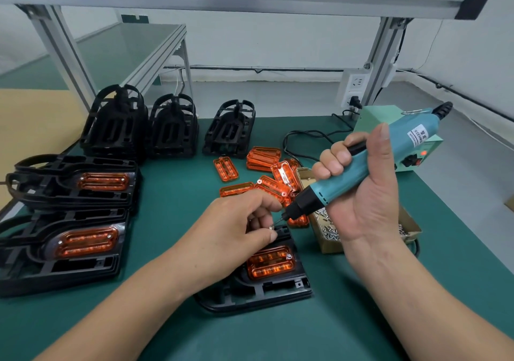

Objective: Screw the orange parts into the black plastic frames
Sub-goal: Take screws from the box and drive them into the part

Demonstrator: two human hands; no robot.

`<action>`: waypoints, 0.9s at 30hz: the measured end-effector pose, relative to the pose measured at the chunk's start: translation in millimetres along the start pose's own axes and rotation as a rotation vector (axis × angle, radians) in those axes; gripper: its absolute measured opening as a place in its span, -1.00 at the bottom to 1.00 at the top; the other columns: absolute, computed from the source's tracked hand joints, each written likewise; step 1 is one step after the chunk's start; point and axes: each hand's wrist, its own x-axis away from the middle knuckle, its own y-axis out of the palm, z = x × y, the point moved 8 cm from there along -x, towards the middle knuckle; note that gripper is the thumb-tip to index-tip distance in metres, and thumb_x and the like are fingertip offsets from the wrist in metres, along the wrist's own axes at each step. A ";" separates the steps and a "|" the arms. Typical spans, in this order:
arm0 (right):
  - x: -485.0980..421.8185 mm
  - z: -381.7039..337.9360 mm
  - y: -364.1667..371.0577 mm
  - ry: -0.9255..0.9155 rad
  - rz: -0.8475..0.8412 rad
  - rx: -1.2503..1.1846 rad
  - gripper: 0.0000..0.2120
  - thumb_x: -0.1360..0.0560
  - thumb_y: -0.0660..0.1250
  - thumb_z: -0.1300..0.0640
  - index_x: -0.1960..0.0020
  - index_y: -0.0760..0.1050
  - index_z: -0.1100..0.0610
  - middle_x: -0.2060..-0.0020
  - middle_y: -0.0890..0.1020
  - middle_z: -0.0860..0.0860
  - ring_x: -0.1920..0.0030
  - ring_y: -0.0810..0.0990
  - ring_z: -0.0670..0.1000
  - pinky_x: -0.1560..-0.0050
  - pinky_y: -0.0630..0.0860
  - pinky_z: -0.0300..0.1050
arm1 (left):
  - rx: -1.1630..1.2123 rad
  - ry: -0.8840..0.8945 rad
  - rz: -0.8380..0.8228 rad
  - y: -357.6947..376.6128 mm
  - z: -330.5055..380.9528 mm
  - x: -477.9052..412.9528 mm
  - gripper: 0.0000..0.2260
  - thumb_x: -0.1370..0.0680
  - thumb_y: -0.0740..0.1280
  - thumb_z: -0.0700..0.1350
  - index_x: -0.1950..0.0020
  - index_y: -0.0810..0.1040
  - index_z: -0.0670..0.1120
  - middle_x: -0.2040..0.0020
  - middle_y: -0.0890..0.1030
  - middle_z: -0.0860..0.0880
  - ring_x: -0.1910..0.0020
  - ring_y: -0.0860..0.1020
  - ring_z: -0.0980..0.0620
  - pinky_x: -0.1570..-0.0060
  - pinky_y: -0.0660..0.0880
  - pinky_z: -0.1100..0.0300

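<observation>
A black plastic frame (258,291) lies on the green mat in front of me with an orange part (271,263) seated in it; one screw shows at the part's upper right corner. My left hand (239,227) hovers over the frame and pinches a small screw (270,226) at the screwdriver's bit. My right hand (361,191) grips a teal electric screwdriver (361,166), tilted with its tip down to the left, touching that screw.
Loose orange parts (264,171) lie mid-table. A cardboard box of screws (328,230) sits under my right hand. Frames with orange parts fitted (75,188) are stacked at left, bare black frames (169,129) stand behind. A green power unit (411,149) with cable is at right.
</observation>
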 end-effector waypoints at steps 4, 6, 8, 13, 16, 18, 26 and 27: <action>0.2 2.1 0.4 0.014 -0.009 0.002 -0.69 -0.54 0.43 -0.17 0.08 0.55 0.08 0.31 0.44 -0.03 0.34 0.42 -0.07 0.26 0.48 -0.15 | -0.015 0.003 -0.010 1.0 -1.1 -0.2 -0.69 -0.53 0.54 -0.15 -0.14 0.60 0.21 0.03 0.65 0.18 0.06 0.61 0.13 0.05 0.53 0.32; 0.5 2.4 0.9 0.020 -0.015 0.004 -0.69 -0.54 0.43 -0.17 0.09 0.55 0.08 0.32 0.44 -0.04 0.35 0.42 -0.07 0.27 0.48 -0.16 | -0.016 0.002 -0.010 1.0 -1.8 -0.3 -0.69 -0.54 0.54 -0.15 -0.14 0.60 0.21 0.04 0.65 0.18 0.07 0.61 0.13 0.06 0.52 0.33; 0.7 2.6 1.7 0.022 -0.021 0.009 -0.69 -0.54 0.43 -0.17 0.09 0.56 0.08 0.32 0.44 -0.04 0.35 0.42 -0.07 0.27 0.47 -0.17 | -0.009 -0.007 -0.011 1.0 -3.2 -0.1 -0.69 -0.53 0.54 -0.14 -0.13 0.60 0.22 0.04 0.66 0.18 0.09 0.61 0.14 0.06 0.52 0.33; 0.9 2.3 2.4 0.018 -0.024 0.011 -0.70 -0.54 0.43 -0.17 0.09 0.56 0.08 0.32 0.45 -0.04 0.35 0.42 -0.07 0.27 0.48 -0.16 | -0.019 -0.013 -0.012 1.0 -4.7 -0.4 -0.70 -0.53 0.54 -0.14 -0.13 0.60 0.22 0.04 0.66 0.19 0.07 0.61 0.14 0.07 0.51 0.34; 0.5 2.0 1.5 0.015 -0.015 0.008 -0.70 -0.54 0.42 -0.16 0.09 0.55 0.08 0.31 0.45 -0.03 0.34 0.42 -0.07 0.26 0.48 -0.15 | -0.030 -0.011 -0.017 1.6 -4.1 -0.7 -0.71 -0.53 0.54 -0.14 -0.13 0.61 0.20 0.04 0.65 0.19 0.07 0.61 0.14 0.07 0.52 0.33; 0.4 2.3 0.8 0.014 -0.009 0.011 -0.70 -0.55 0.42 -0.16 0.09 0.55 0.08 0.32 0.45 -0.03 0.35 0.42 -0.06 0.26 0.48 -0.15 | -0.034 -0.011 -0.024 2.3 -4.0 0.0 -0.72 -0.54 0.54 -0.14 -0.13 0.61 0.19 0.04 0.65 0.19 0.08 0.60 0.14 0.08 0.52 0.33; 0.7 2.0 2.1 0.013 -0.025 0.016 -0.69 -0.54 0.42 -0.17 0.09 0.55 0.08 0.32 0.44 -0.04 0.35 0.42 -0.07 0.26 0.47 -0.16 | -0.030 -0.017 -0.024 2.7 -5.8 -0.1 -0.71 -0.54 0.54 -0.14 -0.13 0.60 0.20 0.04 0.65 0.18 0.11 0.61 0.15 0.10 0.53 0.33; 0.8 2.3 1.9 0.016 -0.027 0.016 -0.69 -0.54 0.42 -0.17 0.09 0.55 0.08 0.32 0.45 -0.04 0.35 0.42 -0.07 0.26 0.47 -0.16 | -0.034 -0.018 -0.024 2.6 -6.0 -0.3 -0.71 -0.54 0.54 -0.14 -0.13 0.61 0.20 0.04 0.65 0.18 0.11 0.61 0.15 0.10 0.53 0.32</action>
